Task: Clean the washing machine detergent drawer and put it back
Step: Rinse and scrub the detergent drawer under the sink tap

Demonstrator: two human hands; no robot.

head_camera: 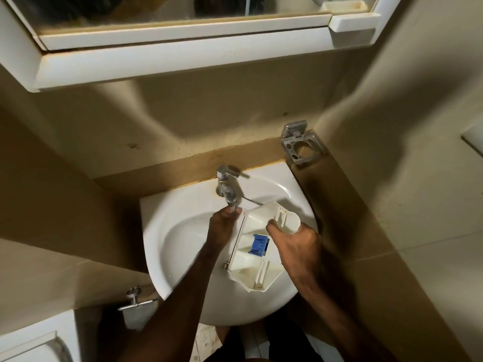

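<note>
The white plastic detergent drawer (254,259), with a blue insert (258,245) in one compartment, is held tilted over the white sink (180,231). My right hand (295,246) grips the drawer by its right side, thumb over the rim near the rounded front end. My left hand (223,223) reaches up to the spout of the chrome tap (227,189), its fingertips at the outlet just beside the drawer's far left corner. Whether water is running cannot be told.
A metal toothbrush holder (300,145) is fixed in the wall corner at the sink's back right. A mirrored white cabinet (183,48) hangs above. A chrome valve (134,300) sits low on the left wall, and walls close in on both sides.
</note>
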